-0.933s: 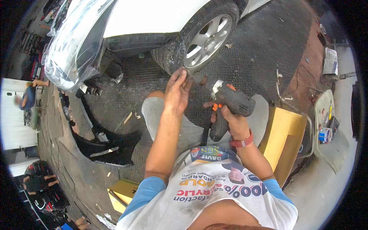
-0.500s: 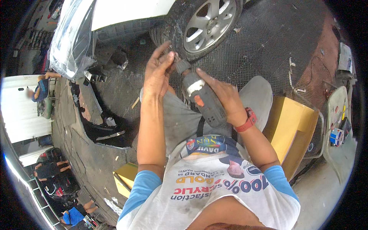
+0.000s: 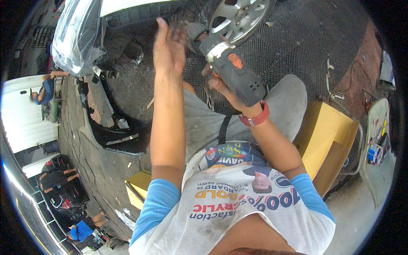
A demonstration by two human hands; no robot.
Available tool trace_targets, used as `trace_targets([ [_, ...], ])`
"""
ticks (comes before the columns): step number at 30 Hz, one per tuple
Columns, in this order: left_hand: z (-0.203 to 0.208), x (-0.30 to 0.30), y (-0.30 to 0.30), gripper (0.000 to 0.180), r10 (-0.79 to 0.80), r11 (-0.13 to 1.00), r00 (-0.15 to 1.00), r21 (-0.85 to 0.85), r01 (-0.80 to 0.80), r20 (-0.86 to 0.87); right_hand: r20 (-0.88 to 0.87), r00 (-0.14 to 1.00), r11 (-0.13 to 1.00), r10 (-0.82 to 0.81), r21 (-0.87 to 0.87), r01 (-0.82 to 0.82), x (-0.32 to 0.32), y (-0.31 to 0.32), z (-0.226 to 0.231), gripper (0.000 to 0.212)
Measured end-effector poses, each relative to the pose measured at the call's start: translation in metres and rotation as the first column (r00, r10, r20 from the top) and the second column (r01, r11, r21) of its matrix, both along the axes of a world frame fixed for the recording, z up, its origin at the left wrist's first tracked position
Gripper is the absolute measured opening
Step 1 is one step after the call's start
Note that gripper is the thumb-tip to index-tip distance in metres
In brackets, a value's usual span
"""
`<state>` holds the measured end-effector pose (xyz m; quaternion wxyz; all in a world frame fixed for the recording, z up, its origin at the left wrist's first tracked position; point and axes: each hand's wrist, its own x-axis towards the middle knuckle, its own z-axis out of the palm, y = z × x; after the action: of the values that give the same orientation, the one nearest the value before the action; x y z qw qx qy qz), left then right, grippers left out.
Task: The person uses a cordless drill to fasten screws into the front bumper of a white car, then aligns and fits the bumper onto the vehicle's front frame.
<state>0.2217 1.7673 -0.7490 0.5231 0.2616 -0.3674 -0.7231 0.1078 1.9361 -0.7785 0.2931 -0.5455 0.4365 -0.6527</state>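
A black and grey cordless drill (image 3: 234, 70) with an orange switch on top is in my right hand (image 3: 224, 90). The fingers go around its grip below the body, and its chuck tilts up toward the car wheel (image 3: 242, 18). My left hand (image 3: 170, 51) is raised beside the chuck, apart from it, with the thumb up and nothing seen in it. Motion smears its fingertips, though they look stretched out. Whether a bit sits in the chuck, I cannot make out.
A white car (image 3: 127, 6) has clear plastic sheeting (image 3: 76, 38) over its corner. Black bumper-like parts (image 3: 102, 123) lie on the ribbed floor at left. A yellow box (image 3: 321, 136) stands by my right leg, near a chair (image 3: 374, 127) holding small items. Other people are far left.
My left hand has come off the drill's chuck and opened, moving up. My right hand has moved the drill up and slightly right, turning its body into fuller view.
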Motion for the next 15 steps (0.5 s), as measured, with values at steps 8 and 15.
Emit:
trace_targets([
  [8, -0.014, -0.009, -0.05, 0.056, 0.122, 0.902, 0.989, -0.406, -0.146, -0.083, -0.03, 0.998, 0.998, -0.056, 0.012, 0.056, 0.004, -0.017, -0.01, 0.025],
  [15, -0.005, -0.032, -0.031, 0.044, 0.419, 0.792, 0.905, -0.457, -0.404, -0.073, -0.031, 0.999, 0.999, -0.03, -0.031, 0.029, 0.0, -0.025, -0.01, 0.023],
])
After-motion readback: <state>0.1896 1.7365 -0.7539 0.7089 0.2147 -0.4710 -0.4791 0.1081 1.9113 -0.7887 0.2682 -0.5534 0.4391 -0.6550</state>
